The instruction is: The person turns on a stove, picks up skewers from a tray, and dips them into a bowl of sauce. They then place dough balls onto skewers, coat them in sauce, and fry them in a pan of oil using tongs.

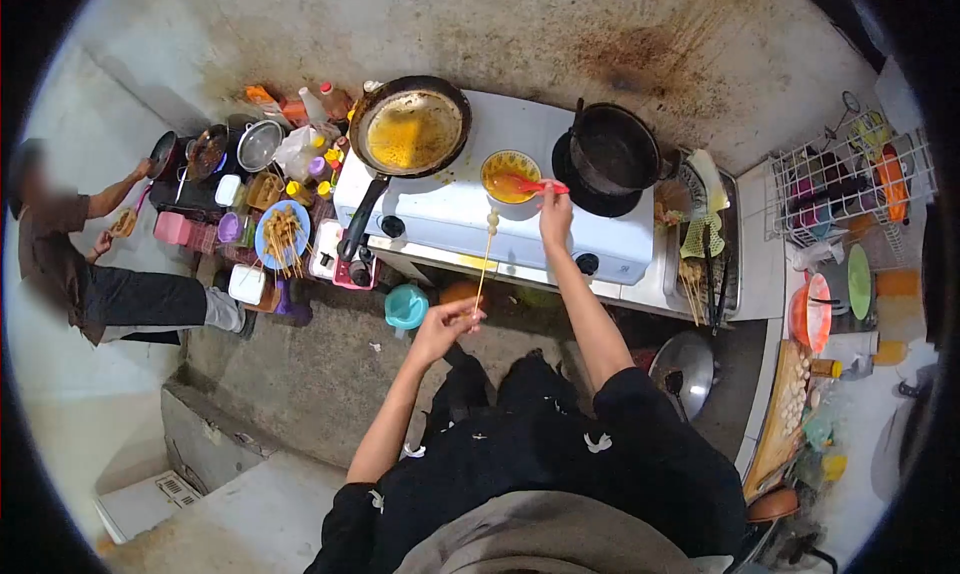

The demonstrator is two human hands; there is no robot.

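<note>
My left hand (447, 331) is closed round the lower end of a thin wooden skewer (485, 269), held upright and slightly tilted. A few small pale balls (492, 223) are threaded at its top, just below the bowl's front edge. My right hand (555, 217) grips a red spoon (548, 187), its head dipped in the orange liquid. That liquid lies in a yellow patterned bowl (487, 168) on the white stove (510, 117). Left of the bowl sits a frying pan (461, 114) with an oily yellow bottom; to its right, a dark pot (608, 149) stands on a burner.
Another person (85, 264) works at far left by small pans (207, 154). Nearby is a blue plate (268, 244) of skewers. More skewers (692, 286) lie at the sink tray's edge on the right. A wire rack (846, 189) and a wok (690, 359) are also right.
</note>
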